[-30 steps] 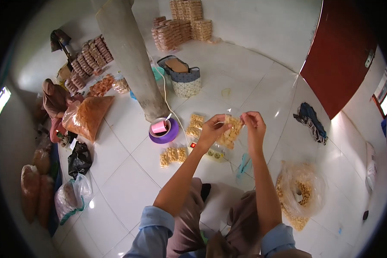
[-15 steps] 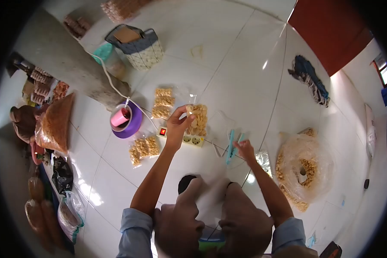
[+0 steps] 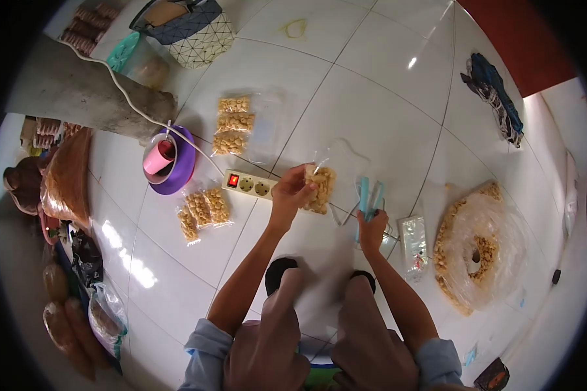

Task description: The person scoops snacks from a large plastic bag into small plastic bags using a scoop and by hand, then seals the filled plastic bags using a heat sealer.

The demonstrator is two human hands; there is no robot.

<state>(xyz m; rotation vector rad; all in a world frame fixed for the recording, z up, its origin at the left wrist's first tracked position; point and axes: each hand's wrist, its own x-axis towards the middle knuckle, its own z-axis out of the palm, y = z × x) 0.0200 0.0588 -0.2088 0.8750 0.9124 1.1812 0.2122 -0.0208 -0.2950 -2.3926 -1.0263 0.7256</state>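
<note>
My left hand [image 3: 292, 195] is closed on the upper left side of a small clear bag of yellowish snack pieces [image 3: 321, 189], held above the tiled floor. To its right, my right hand [image 3: 372, 228] has its fingers round the lower end of a light blue, two-armed tool [image 3: 366, 195]. A white power strip [image 3: 248, 184] with a lit red switch lies just left of my left hand. Filled snack packets rest on the floor, some farther up [image 3: 233, 124] and some at the left [image 3: 205, 208].
A large open plastic bag of snacks [image 3: 476, 251] lies at the right, beside a stack of clear packaging [image 3: 413, 244]. A purple basin [image 3: 184, 169] with a pink cup stands by the pillar [image 3: 91, 85]. Another person [image 3: 26, 186] sits at far left.
My right hand has left the snack bag, moved down to the right and closed on the light blue tool. The bag stays in my left hand. The view has tilted down.
</note>
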